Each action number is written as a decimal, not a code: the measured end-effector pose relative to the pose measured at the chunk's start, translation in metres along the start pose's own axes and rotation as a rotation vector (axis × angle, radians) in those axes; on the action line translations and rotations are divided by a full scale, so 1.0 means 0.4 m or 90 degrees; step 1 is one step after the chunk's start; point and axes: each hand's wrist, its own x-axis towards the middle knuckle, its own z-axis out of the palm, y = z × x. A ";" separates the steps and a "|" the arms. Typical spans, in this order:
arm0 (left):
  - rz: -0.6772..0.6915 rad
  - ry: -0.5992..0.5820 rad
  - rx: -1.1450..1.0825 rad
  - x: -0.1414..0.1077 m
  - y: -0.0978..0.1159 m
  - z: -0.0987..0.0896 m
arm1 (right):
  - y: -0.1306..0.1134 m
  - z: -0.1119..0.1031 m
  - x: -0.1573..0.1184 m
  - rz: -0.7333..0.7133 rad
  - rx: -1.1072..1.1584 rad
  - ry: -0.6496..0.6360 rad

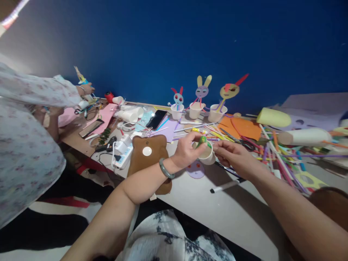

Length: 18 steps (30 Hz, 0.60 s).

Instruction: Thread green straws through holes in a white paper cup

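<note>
Above the near part of the table, my left hand [187,151] is closed on a white paper cup [207,156], tilted with its mouth partly toward me. A small green piece [203,139] with a yellowish tip shows at the cup's rim by my left thumb. My right hand [231,155] is closed in a pinch at the cup's right rim; what its fingers hold is hidden. Just below the cup lies a round purple paper face [196,169] with red eyes. A capped white marker [224,186] rests nearer me.
Three cups with paper-faced figures [201,91] stand along the blue wall. Scissors [246,144], pipe cleaners and orange paper [241,127] crowd the right. Left are a brown bear-shaped pouch [148,159], a power strip [123,154] and a phone [157,119]. A person [27,137] works farther left.
</note>
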 end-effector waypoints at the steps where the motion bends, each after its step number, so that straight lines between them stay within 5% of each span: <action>1: 0.017 -0.010 0.019 -0.002 0.003 -0.001 | -0.004 -0.003 -0.002 0.004 -0.010 -0.003; 12: -0.042 -0.010 -0.133 0.004 -0.012 0.009 | 0.017 0.012 -0.003 -0.096 -0.104 0.100; 18: 0.021 -0.064 -0.112 0.019 -0.006 -0.005 | -0.020 0.007 -0.010 -0.098 0.050 0.065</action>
